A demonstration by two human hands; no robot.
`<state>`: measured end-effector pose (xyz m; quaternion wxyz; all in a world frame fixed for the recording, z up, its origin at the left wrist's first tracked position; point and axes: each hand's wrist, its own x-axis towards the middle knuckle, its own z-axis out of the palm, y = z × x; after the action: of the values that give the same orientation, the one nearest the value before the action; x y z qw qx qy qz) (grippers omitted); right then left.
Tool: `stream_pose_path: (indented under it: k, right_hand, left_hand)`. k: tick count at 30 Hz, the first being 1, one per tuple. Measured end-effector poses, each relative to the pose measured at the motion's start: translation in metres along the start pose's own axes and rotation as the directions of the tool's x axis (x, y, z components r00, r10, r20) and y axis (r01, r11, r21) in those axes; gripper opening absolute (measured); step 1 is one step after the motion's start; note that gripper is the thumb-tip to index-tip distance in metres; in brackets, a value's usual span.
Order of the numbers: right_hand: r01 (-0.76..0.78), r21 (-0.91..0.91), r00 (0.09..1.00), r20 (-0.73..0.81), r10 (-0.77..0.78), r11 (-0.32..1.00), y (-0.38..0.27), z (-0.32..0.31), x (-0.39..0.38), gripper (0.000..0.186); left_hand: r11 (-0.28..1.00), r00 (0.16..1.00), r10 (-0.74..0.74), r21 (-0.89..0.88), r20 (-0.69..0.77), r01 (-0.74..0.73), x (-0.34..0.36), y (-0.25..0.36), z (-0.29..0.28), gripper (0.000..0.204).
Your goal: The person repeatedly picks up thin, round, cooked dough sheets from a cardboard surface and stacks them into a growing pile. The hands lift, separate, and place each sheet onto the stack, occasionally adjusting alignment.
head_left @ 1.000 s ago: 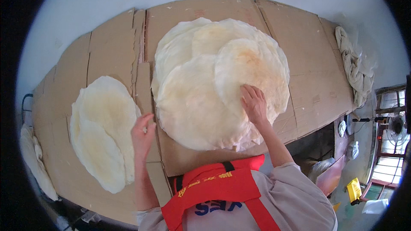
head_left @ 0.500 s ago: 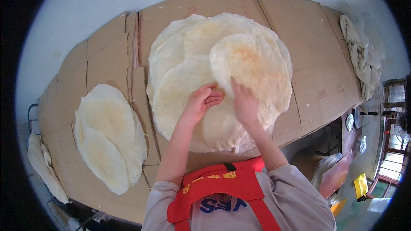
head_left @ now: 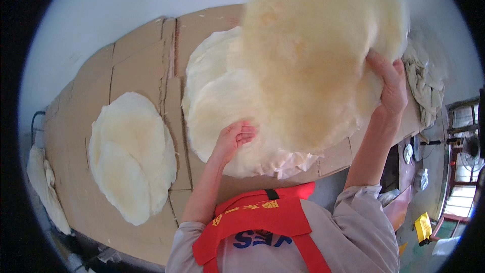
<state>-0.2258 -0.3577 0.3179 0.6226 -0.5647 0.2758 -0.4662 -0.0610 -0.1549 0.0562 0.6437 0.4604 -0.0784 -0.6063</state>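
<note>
Right hand [head_left: 393, 83] grips one round, pale sheet [head_left: 313, 65] near its edge, raised above the larger pile [head_left: 214, 111], where this hand was half a second ago. Left hand [head_left: 235, 135] curls half-closed over that pile, its hold unclear. Two piles lie on the cardboard-covered bench [head_left: 136, 45]: that one beneath the hands, the smaller pile [head_left: 134, 156] to their left.

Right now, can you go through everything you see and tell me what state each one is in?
Right hand: gripping the raised sheet near its right edge
Raised sheet: held up, blurred
Left hand: fingers bent; contact with the large pile unclear
Large pile: sheets overlapping, partly hidden
Small pile: lying flat, sheets overlapping
Cardboard: spread flat, creased
Right-hand cloth: crumpled
</note>
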Motion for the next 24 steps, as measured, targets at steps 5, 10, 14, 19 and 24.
stream_pose_path:
  k: [5, 10, 14, 19, 24]
  right_hand:
    - [-0.325, -0.096, 0.942, 0.055, 0.331, 0.941, 0.12, -0.07, -0.005, 0.044]
    - [0.123, -0.872, 0.957, 0.231, 0.177, 0.474, 0.226, -0.054, -0.064, 0.062]
    - [0.114, -0.656, 0.747, 0.552, 0.371, 0.746, 0.221, 0.032, -0.125, 0.068]
    - [0.383, -0.581, 0.717, 0.677, 0.166, 0.718, 0.214, 0.07, -0.162, 0.062]
    - [0.13, -0.623, 0.694, 0.613, 0.378, 0.771, 0.233, 0.057, -0.165, 0.053]
  left_hand:
    - [0.875, 0.978, 0.066, -0.46, -0.198, -0.152, -0.046, -0.005, -0.034, 0.036]
    - [0.911, 0.97, 0.118, -0.365, -0.214, -0.192, -0.066, -0.034, -0.048, 0.037]
    - [0.946, 0.972, 0.173, -0.248, -0.161, -0.21, -0.072, -0.032, -0.049, 0.032]
    - [0.952, 0.974, 0.207, -0.208, -0.094, -0.223, -0.066, -0.02, -0.028, 0.03]
    - [0.984, 0.97, 0.15, -0.062, -0.193, -0.165, -0.061, -0.031, -0.04, 0.027]
